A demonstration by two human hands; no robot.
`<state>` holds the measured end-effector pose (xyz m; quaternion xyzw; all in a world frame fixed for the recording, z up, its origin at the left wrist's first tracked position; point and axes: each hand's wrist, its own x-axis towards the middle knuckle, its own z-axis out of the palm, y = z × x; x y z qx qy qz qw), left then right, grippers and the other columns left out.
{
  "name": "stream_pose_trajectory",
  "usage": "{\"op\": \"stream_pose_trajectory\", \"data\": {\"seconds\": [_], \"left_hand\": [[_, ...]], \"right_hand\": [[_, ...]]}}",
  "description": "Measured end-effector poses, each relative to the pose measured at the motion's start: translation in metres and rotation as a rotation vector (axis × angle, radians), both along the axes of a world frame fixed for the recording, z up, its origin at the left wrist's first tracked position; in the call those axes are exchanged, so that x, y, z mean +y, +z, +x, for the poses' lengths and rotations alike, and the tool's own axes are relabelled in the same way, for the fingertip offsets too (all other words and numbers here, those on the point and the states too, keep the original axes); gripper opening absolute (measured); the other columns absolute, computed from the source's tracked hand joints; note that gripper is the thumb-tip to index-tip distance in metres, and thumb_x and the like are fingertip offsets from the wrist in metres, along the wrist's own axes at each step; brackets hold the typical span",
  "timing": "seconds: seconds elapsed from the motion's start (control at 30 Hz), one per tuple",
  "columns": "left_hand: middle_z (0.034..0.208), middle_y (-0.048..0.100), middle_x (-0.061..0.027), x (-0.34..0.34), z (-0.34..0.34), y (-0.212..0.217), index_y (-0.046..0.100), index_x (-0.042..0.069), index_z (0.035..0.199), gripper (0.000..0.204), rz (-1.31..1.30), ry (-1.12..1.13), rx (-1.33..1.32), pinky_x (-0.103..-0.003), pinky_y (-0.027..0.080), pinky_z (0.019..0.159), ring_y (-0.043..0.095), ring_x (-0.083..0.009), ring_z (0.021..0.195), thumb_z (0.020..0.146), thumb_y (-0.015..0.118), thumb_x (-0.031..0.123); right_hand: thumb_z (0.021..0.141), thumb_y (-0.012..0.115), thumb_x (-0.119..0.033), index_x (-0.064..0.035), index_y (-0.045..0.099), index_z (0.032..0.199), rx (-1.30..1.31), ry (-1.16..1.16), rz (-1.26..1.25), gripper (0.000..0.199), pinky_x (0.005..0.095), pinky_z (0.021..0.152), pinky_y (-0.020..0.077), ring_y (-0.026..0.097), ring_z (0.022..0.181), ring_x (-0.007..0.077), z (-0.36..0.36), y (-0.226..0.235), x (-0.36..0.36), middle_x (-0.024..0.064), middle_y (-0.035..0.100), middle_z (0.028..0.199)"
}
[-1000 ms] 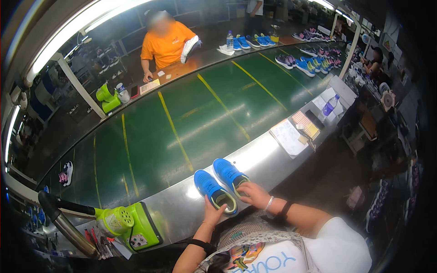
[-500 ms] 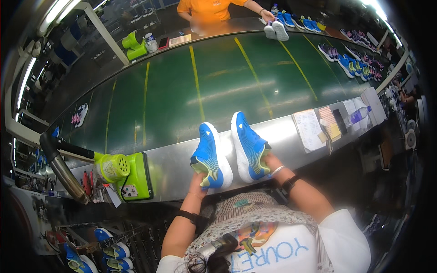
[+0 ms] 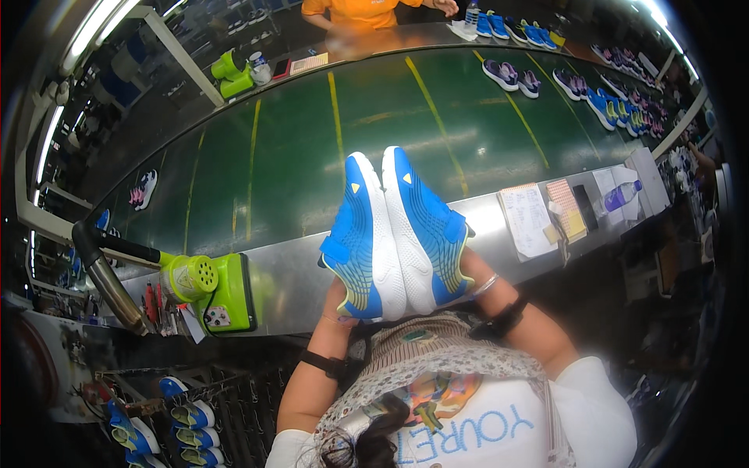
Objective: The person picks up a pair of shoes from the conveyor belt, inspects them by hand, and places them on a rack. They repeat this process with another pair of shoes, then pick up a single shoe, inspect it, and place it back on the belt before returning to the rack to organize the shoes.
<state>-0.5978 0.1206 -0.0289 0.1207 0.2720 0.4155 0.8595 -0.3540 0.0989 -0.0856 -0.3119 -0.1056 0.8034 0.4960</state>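
In the head view, the person now holds a pair of blue shoes up in front of the body, sole sides pressed together, toes pointing away toward the green conveyor belt (image 3: 296,148). The left shoe (image 3: 357,234) is in the left hand (image 3: 337,306), and the right shoe (image 3: 427,226) is in the right hand (image 3: 470,269). The fingers of both hands are closed around the heel parts, though most of them are hidden behind the shoes, so I see only the edges of the hands.

One second ago the two shoes lay side by side on the metal desk (image 3: 289,277), with the hands just touching them; half a second ago they were already tilted up. Now they are fully lifted off the desk and joined white sole to white sole (this looks like comparing or checking the pair). So the work has passed from picking up to inspecting, I think.

Just left of the hands a green blower tool (image 3: 207,282) rests on the desk. To the right are papers (image 3: 527,221) and a plastic bottle (image 3: 622,196). Across the belt, another person in an orange shirt (image 3: 355,9) stands near more shoes.
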Motion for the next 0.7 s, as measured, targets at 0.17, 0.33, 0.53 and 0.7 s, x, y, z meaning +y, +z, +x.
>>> {"op": "stream_pose_trajectory", "data": {"seconds": [0.17, 0.33, 0.53, 0.7], "left_hand": [[0.122, 0.047, -0.0116, -0.005, 0.002, 0.017, 0.035, 0.001, 0.126, 0.038, 0.060, -0.005, -0.075, -0.035, 0.042, 0.091, 0.049, -0.0226, 0.108, 0.093, 0.035, 0.019], [0.122, 0.046, -0.0124, -0.008, -0.007, 0.006, 0.036, 0.000, 0.125, 0.039, 0.059, 0.003, -0.036, -0.036, 0.042, 0.092, 0.049, -0.0236, 0.108, 0.093, 0.035, 0.022], [0.121, 0.048, -0.0127, -0.020, -0.019, 0.001, 0.039, 0.000, 0.123, 0.038, 0.088, 0.056, -0.068, -0.037, 0.042, 0.092, 0.050, -0.0245, 0.107, 0.092, 0.036, 0.022], [0.119, 0.048, -0.0130, -0.026, -0.022, 0.012, 0.040, 0.000, 0.122, 0.039, 0.187, 0.105, 0.041, -0.035, 0.042, 0.091, 0.050, -0.0247, 0.107, 0.088, 0.043, 0.018]], "right_hand": [[0.086, 0.038, -0.003, -0.0052, 0.034, 0.128, -0.011, -0.053, 0.064, 0.042, 0.0341, 0.088, 0.0441, 0.054, 0.102, 0.0226, -0.002, 0.053, -0.019, 0.0128, 0.051, 0.116], [0.086, 0.038, -0.008, -0.0052, 0.037, 0.125, -0.004, 0.002, 0.114, 0.039, 0.0343, 0.088, 0.0436, 0.053, 0.103, 0.0220, 0.006, 0.067, -0.028, 0.0121, 0.051, 0.117], [0.086, 0.044, -0.031, -0.0007, 0.043, 0.120, -0.242, 0.003, 0.239, 0.046, 0.0323, 0.086, 0.0440, 0.053, 0.101, 0.0210, -0.002, 0.101, -0.038, 0.0127, 0.052, 0.113], [0.086, 0.043, -0.009, -0.0093, 0.035, 0.127, -0.146, 0.003, 0.185, 0.043, 0.0325, 0.089, 0.0415, 0.051, 0.105, 0.0179, 0.006, 0.092, -0.038, 0.0058, 0.049, 0.117]]}}
